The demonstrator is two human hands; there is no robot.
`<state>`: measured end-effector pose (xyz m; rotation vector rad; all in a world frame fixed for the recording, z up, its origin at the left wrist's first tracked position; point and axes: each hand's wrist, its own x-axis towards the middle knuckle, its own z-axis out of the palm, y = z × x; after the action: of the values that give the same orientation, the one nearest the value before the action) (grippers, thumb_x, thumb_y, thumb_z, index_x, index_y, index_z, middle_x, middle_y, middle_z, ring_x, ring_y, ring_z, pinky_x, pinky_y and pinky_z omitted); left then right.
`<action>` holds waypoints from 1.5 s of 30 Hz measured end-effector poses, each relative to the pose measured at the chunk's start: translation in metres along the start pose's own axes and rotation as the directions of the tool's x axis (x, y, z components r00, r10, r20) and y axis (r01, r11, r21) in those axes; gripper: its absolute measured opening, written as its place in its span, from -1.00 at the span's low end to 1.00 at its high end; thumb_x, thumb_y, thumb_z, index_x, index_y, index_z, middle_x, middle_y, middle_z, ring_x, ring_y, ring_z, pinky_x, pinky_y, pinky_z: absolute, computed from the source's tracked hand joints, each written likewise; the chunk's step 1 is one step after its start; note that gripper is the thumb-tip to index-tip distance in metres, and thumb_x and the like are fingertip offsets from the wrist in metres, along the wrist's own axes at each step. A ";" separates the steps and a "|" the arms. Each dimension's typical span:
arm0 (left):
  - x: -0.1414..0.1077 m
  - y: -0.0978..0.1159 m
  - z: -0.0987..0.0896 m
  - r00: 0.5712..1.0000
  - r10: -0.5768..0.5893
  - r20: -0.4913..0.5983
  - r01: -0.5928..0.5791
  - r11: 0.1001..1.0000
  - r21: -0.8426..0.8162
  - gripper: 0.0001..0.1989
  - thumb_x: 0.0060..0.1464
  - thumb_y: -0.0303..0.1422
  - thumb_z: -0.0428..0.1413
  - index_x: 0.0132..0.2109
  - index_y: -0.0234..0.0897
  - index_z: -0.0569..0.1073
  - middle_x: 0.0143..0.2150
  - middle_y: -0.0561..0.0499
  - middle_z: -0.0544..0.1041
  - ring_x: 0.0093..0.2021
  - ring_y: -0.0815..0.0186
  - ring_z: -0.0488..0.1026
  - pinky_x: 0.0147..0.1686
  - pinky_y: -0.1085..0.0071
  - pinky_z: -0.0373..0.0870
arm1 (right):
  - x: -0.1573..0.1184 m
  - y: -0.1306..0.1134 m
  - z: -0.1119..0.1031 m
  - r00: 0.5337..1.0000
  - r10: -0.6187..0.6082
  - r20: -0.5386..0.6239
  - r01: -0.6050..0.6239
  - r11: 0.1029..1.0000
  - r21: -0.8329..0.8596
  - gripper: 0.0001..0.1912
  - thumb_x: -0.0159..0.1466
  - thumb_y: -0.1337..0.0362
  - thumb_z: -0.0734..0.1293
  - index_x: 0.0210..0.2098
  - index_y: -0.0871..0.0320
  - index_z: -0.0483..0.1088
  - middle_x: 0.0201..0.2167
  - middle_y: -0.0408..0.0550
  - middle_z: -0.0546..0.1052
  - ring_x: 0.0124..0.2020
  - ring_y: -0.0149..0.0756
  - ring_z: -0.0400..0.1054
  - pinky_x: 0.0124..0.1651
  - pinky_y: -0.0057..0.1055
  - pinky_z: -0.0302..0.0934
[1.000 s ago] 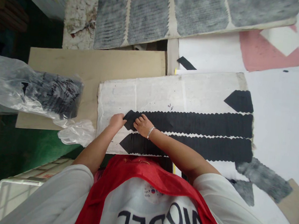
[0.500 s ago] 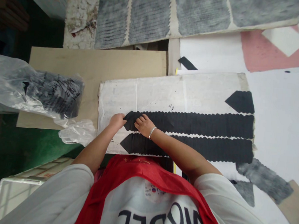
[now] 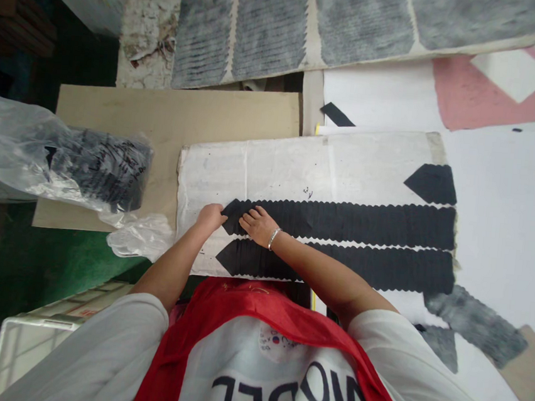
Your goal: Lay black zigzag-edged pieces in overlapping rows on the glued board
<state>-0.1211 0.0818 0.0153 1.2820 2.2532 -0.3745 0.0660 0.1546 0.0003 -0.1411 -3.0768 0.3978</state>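
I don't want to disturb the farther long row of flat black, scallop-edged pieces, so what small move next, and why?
Probably just settle the black pointed left end with the left hand, the right hand pressing lightly: both hands touch the farther row there, and its tip roughly lines up with the tip of the nearer black, scallop-edged row.

Soft light covers the white board (image 3: 284,170) (glints streak the plastic bag (image 3: 13,132)); the floor (image 3: 25,259) sits dim.

Flat black pointed pieces (image 3: 355,221) overlapped in two scallop-edged rows
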 end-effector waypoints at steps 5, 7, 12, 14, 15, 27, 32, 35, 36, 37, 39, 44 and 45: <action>-0.001 -0.002 0.000 1.000 -0.007 0.006 0.007 1.000 -0.011 -0.77 -0.02 -0.24 0.08 -0.25 -0.24 0.53 -0.21 -0.11 0.56 -0.16 0.16 0.47 -0.24 0.40 0.32 | 0.002 -0.001 0.004 1.000 -0.004 0.019 0.005 1.000 -0.030 -0.65 0.32 0.38 0.08 0.02 0.26 0.34 -0.06 0.14 0.42 -0.08 -0.16 0.19 0.14 -0.03 -0.08; -0.001 -0.004 0.001 1.000 -0.021 0.004 0.021 1.000 -0.016 -0.76 -0.02 -0.23 0.08 -0.25 -0.24 0.53 -0.21 -0.11 0.56 -0.16 0.16 0.47 -0.24 0.40 0.32 | 0.003 -0.001 0.004 1.000 -0.002 0.019 0.003 0.999 -0.037 -0.67 0.32 0.38 0.10 0.00 0.26 0.35 -0.08 0.14 0.42 -0.09 -0.16 0.19 0.15 -0.02 -0.10; -0.001 -0.012 0.004 1.000 -0.022 0.012 0.023 0.999 -0.025 -0.76 -0.02 -0.23 0.08 -0.26 -0.24 0.53 -0.22 -0.12 0.56 -0.15 0.16 0.47 -0.22 0.39 0.32 | 0.005 -0.002 0.004 1.000 0.000 0.007 0.000 0.999 -0.037 -0.68 0.30 0.38 0.11 -0.02 0.26 0.37 -0.11 0.14 0.42 -0.10 -0.15 0.20 0.15 -0.02 -0.10; -0.001 -0.013 0.004 1.000 -0.020 0.014 0.020 0.999 -0.030 -0.77 -0.02 -0.24 0.08 -0.26 -0.23 0.54 -0.23 -0.11 0.56 -0.15 0.16 0.47 -0.22 0.40 0.32 | 0.005 -0.002 0.004 1.000 0.001 0.009 -0.001 0.999 -0.043 -0.68 0.30 0.38 0.11 -0.03 0.26 0.37 -0.11 0.14 0.42 -0.10 -0.15 0.20 0.15 -0.02 -0.09; -0.001 -0.013 0.003 1.000 -0.019 0.013 0.020 0.999 -0.032 -0.77 -0.03 -0.24 0.09 -0.26 -0.23 0.54 -0.23 -0.11 0.56 -0.15 0.16 0.47 -0.21 0.40 0.32 | 0.005 -0.003 0.004 1.000 0.002 0.011 -0.002 0.999 -0.045 -0.68 0.31 0.38 0.11 -0.03 0.26 0.37 -0.11 0.14 0.42 -0.10 -0.15 0.20 0.15 -0.02 -0.09; 0.001 -0.012 0.002 1.000 -0.001 0.027 0.000 1.000 0.022 -0.75 -0.03 -0.28 0.07 -0.22 -0.27 0.53 -0.20 -0.13 0.56 -0.14 0.16 0.47 -0.22 0.39 0.32 | 0.012 -0.010 -0.006 0.998 0.037 0.058 -0.035 0.999 -0.040 -0.68 0.32 0.37 0.09 -0.05 0.26 0.38 -0.14 0.12 0.44 -0.10 -0.16 0.22 0.18 -0.04 -0.11; -0.001 -0.013 -0.001 0.999 -0.031 0.017 0.031 0.999 0.020 -0.73 -0.04 -0.22 0.11 -0.23 -0.28 0.52 -0.21 -0.13 0.55 -0.16 0.16 0.47 -0.25 0.39 0.31 | 0.015 -0.014 -0.002 0.999 -0.013 0.038 0.014 1.000 -0.025 -0.62 0.33 0.35 0.08 0.08 0.23 0.31 0.10 0.09 0.34 0.02 -0.09 0.16 0.16 -0.02 -0.07; -0.001 -0.017 0.001 0.998 -0.067 0.008 0.067 0.998 0.007 -0.69 -0.05 -0.18 0.12 -0.21 -0.29 0.50 -0.21 -0.13 0.54 -0.16 0.15 0.46 -0.26 0.39 0.31 | 0.017 -0.013 0.001 0.996 -0.018 0.091 0.020 1.000 -0.018 -0.63 0.32 0.36 0.10 0.07 0.21 0.33 0.14 0.03 0.32 0.07 -0.06 0.13 0.18 0.00 -0.09; -0.001 -0.019 0.002 0.997 -0.074 0.004 0.074 0.997 0.002 -0.68 -0.05 -0.17 0.12 -0.20 -0.29 0.50 -0.21 -0.13 0.54 -0.16 0.15 0.46 -0.26 0.39 0.30 | 0.017 -0.012 0.002 0.995 -0.014 0.100 0.016 1.000 -0.018 -0.63 0.32 0.36 0.10 0.07 0.20 0.33 0.14 0.02 0.32 0.08 -0.06 0.13 0.18 0.00 -0.09; -0.001 -0.020 0.003 0.997 -0.078 0.000 0.078 0.997 -0.002 -0.69 -0.05 -0.17 0.12 -0.20 -0.29 0.50 -0.21 -0.13 0.54 -0.16 0.15 0.46 -0.25 0.39 0.30 | 0.017 -0.012 0.002 0.994 -0.011 0.105 0.013 1.000 -0.019 -0.62 0.32 0.36 0.09 0.07 0.20 0.33 0.14 0.01 0.32 0.08 -0.06 0.13 0.19 0.00 -0.10; -0.001 -0.023 0.006 0.997 -0.078 -0.004 0.078 0.997 -0.009 -0.71 -0.04 -0.19 0.12 -0.21 -0.28 0.50 -0.22 -0.12 0.54 -0.16 0.15 0.46 -0.26 0.39 0.30 | 0.017 -0.011 0.001 0.994 -0.009 0.110 0.011 1.000 -0.020 -0.62 0.32 0.36 0.08 0.07 0.19 0.32 0.14 0.00 0.32 0.07 -0.07 0.13 0.19 -0.01 -0.10; 0.000 -0.026 0.008 0.998 -0.070 -0.008 0.070 0.997 -0.022 -0.75 -0.03 -0.20 0.11 -0.26 -0.28 0.50 -0.24 -0.12 0.55 -0.18 0.15 0.47 -0.28 0.39 0.29 | 0.018 -0.013 -0.001 0.994 -0.008 0.105 0.010 1.000 -0.016 -0.63 0.32 0.37 0.09 0.05 0.22 0.33 0.13 0.04 0.33 0.06 -0.07 0.14 0.19 -0.01 -0.10; 0.000 -0.026 0.008 0.998 -0.068 -0.012 0.068 0.997 -0.020 -0.75 -0.04 -0.20 0.11 -0.26 -0.28 0.50 -0.24 -0.12 0.55 -0.18 0.15 0.47 -0.29 0.39 0.28 | 0.019 -0.013 0.000 0.995 -0.007 0.096 0.008 1.000 -0.016 -0.63 0.32 0.37 0.08 0.05 0.22 0.32 0.12 0.05 0.33 0.06 -0.07 0.14 0.19 -0.01 -0.10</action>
<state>-0.1412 0.0643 0.0083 1.2032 2.3095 -0.3688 0.0465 0.1440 0.0043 -0.1138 -3.1747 0.3911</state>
